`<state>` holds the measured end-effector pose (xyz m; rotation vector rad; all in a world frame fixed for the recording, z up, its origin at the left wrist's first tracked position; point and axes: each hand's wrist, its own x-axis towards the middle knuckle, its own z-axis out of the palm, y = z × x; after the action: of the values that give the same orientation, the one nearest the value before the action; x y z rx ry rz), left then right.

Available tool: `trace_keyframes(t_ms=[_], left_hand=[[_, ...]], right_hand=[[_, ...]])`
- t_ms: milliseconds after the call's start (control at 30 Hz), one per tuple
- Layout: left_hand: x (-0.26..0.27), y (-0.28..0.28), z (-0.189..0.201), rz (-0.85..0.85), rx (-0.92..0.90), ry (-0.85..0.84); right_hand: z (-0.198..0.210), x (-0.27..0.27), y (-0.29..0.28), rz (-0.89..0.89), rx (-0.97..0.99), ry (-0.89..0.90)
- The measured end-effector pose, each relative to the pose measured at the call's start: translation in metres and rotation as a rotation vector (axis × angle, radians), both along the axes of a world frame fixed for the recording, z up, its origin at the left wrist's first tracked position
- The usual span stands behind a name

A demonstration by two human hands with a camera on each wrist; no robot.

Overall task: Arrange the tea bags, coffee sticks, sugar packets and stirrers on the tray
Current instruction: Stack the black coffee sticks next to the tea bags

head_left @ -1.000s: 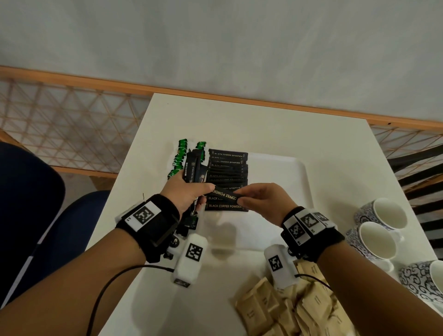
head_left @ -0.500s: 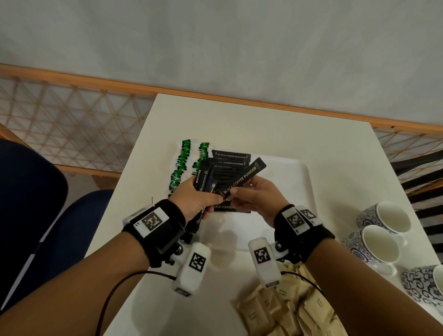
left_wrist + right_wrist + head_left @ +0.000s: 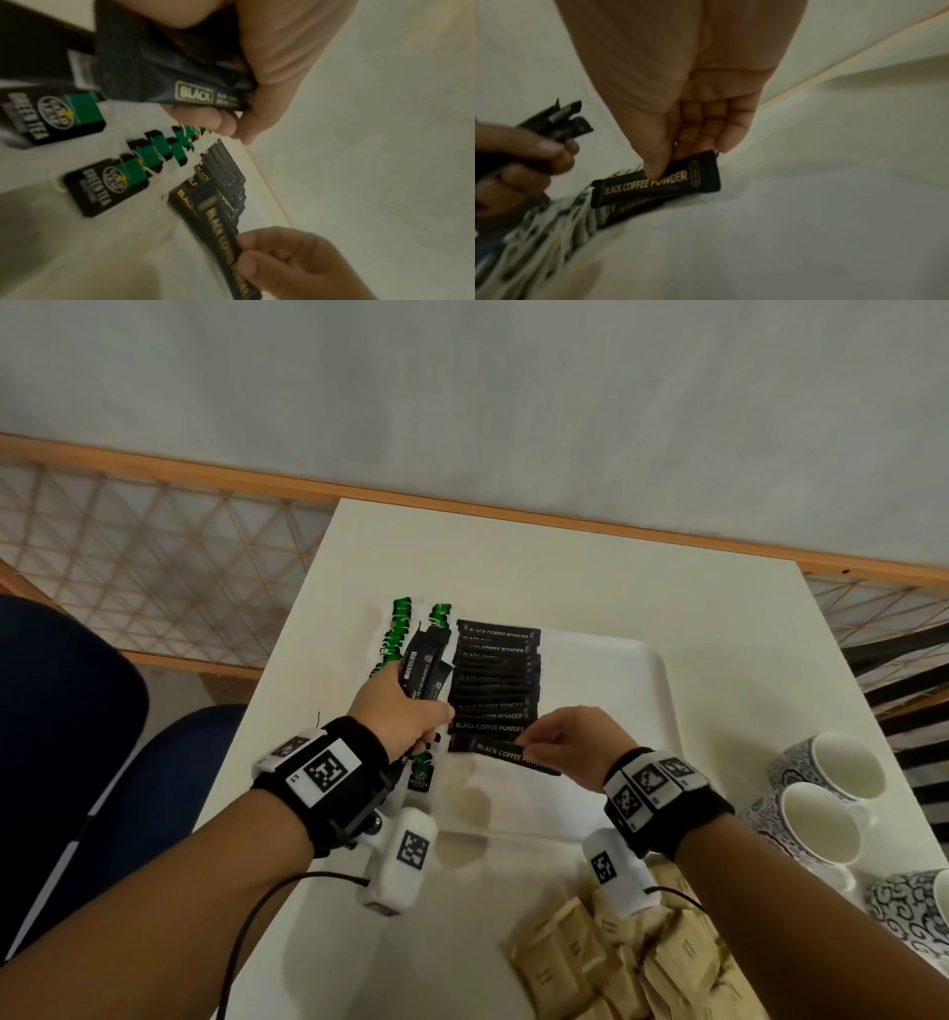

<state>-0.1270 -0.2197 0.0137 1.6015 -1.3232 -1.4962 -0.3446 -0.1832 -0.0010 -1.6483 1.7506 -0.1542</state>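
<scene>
A white tray (image 3: 652,690) lies on the white table. On its left part, black coffee sticks (image 3: 495,680) form an overlapping column, with rows of green tea bags (image 3: 395,634) to their left. My left hand (image 3: 405,711) grips a bundle of black coffee sticks (image 3: 423,670), also seen as the bundle (image 3: 180,85). My right hand (image 3: 560,747) pinches one coffee stick (image 3: 506,755) at the near end of the column; the same stick (image 3: 654,184) shows under my thumb, and again (image 3: 228,243) from the left wrist. Tan sugar packets (image 3: 616,963) lie heaped near me.
Three patterned mugs (image 3: 816,793) stand at the table's right edge. A wooden rail (image 3: 513,513) and lattice run behind the table. A dark blue chair (image 3: 77,711) sits to the left.
My right hand took one coffee stick from the left hand's bundle and brought it down flat at the near end of the column. The left hand shifted slightly left.
</scene>
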Motion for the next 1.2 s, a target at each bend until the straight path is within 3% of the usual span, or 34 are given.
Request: trace_keyframes(t_ms=[200, 500, 1200], left_hand=[[0.004, -0.005, 0.0, 0.018, 0.026, 0.033], [0.002, -0.004, -0.003, 0.043, 0.036, 0.063], [-0.003, -0.004, -0.003, 0.039, 0.08, 0.109]], right_hand=[[-0.013, 0.015, -0.013, 0.137, -0.062, 0.151], [-0.018, 0.018, -0.015, 0.222, -0.134, 0.214], [-0.025, 0.018, -0.016, 0.141, -0.174, 0.189]])
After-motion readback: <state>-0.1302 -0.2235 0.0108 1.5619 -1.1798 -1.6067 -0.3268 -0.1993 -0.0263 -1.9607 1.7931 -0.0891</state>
